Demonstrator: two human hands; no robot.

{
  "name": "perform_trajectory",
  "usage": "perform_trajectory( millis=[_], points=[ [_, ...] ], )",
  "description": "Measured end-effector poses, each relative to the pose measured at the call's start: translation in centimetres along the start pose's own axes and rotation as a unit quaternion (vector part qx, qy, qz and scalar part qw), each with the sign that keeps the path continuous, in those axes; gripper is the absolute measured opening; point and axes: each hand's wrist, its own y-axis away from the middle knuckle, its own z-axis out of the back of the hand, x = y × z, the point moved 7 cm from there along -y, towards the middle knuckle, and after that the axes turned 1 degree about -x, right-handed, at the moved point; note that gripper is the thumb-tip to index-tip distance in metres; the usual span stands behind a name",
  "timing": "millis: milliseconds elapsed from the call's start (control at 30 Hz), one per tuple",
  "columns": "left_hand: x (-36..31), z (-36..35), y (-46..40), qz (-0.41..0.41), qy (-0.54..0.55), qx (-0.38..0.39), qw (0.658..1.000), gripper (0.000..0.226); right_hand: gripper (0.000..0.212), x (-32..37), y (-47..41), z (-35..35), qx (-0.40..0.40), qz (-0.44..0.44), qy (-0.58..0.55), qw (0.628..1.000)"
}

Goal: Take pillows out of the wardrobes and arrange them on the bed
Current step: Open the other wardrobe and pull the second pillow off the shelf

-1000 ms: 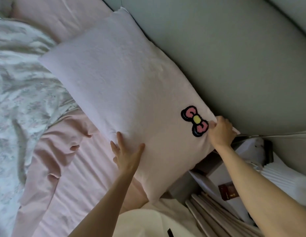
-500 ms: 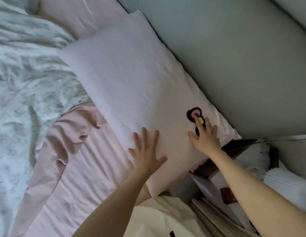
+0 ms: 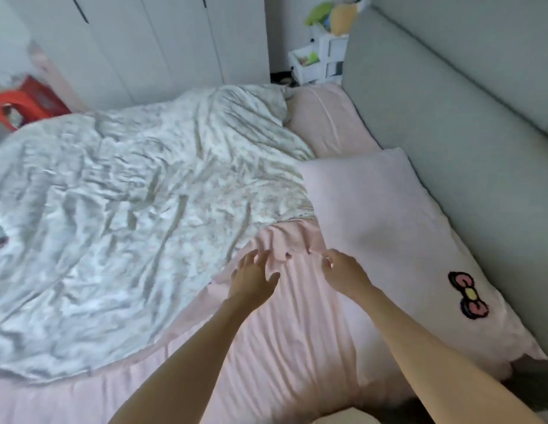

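Both hands hold nothing: the left hand [image 3: 253,275] hangs with fingers spread and the right hand [image 3: 343,270] loosely curled, over the pink sheet [image 3: 282,338] near the bed's near edge. The pink pillow [image 3: 389,228] with the bow patch [image 3: 468,295] lies flat along the headboard [image 3: 450,123] at the near corner. By my reading, the crumpled sheet fold just ahead wants flattening; sweep outward with flat palms, without nudging the pillow or dragging the floral quilt [image 3: 129,209]

Pale pink pillow [image 3: 386,209], pink-and-yellow bow [image 3: 468,295]; floral duvet [image 3: 129,215].
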Motion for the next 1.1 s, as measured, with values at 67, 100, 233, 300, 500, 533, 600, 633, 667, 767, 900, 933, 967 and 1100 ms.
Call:
perform_trajectory(
  millis=[67,100,233,300,500,533,600,633,667,767,900,933,967,1100],
  points=[
    [4.7,5.1,3.5,0.017,0.006,-0.049,0.999,0.058,0.022,7.0,2.4,-1.9,0.002,0.058,0.001,0.998],
    [8.0,8.2,6.2,0.032,0.008,-0.078,0.996,0.057,0.022,11.3,4.1,-3.5,0.008,0.091,0.003,0.996],
    [18.6,17.9,15.6,0.081,0.024,-0.184,0.979,0.050,0.028,25.0,9.7,-9.5,0.044,0.193,-0.009,0.980],
    [24.3,21.5,21.0,0.132,0.039,-0.228,0.964,0.044,0.028,31.5,12.9,-13.0,0.066,0.249,-0.017,0.966],
    [40.2,26.4,36.8,0.286,0.078,-0.315,0.902,0.038,0.029,47.2,22.8,-26.6,0.176,0.370,0.003,0.912],
    [42.0,26.8,38.6,0.305,0.080,-0.320,0.893,0.038,0.029,48.9,23.9,-28.5,0.191,0.379,0.008,0.905],
    [46.6,27.9,42.9,0.346,0.089,-0.339,0.870,0.038,0.028,53.6,26.5,-33.4,0.222,0.411,0.021,0.884],
    [48.5,28.5,44.4,0.359,0.088,-0.350,0.861,0.037,0.027,55.5,27.5,-35.1,0.231,0.421,0.024,0.877],
    [51.2,29.4,46.5,0.380,0.087,-0.360,0.847,0.037,0.027,58.4,28.8,-37.7,0.239,0.439,0.025,0.866],
    [58.5,31.9,50.9,0.425,0.094,-0.385,0.814,0.037,0.027,65.9,31.7,-43.8,0.261,0.472,0.020,0.841],
    [69.2,36.9,54.2,0.464,0.112,-0.409,0.778,0.036,0.027,77.0,33.6,-52.1,0.286,0.501,0.023,0.816],
    [71.2,38.3,54.4,0.468,0.113,-0.409,0.775,0.036,0.028,79.4,33.9,-53.5,0.289,0.506,0.024,0.812],
    [74.2,40.5,54.6,0.471,0.113,-0.412,0.772,0.037,0.028,82.8,34.1,-55.3,0.292,0.507,0.026,0.810],
    [82.0,47.0,55.1,0.464,0.114,-0.429,0.767,0.036,0.026,92.6,35.3,-60.0,0.285,0.520,0.034,0.804]
  ],
)
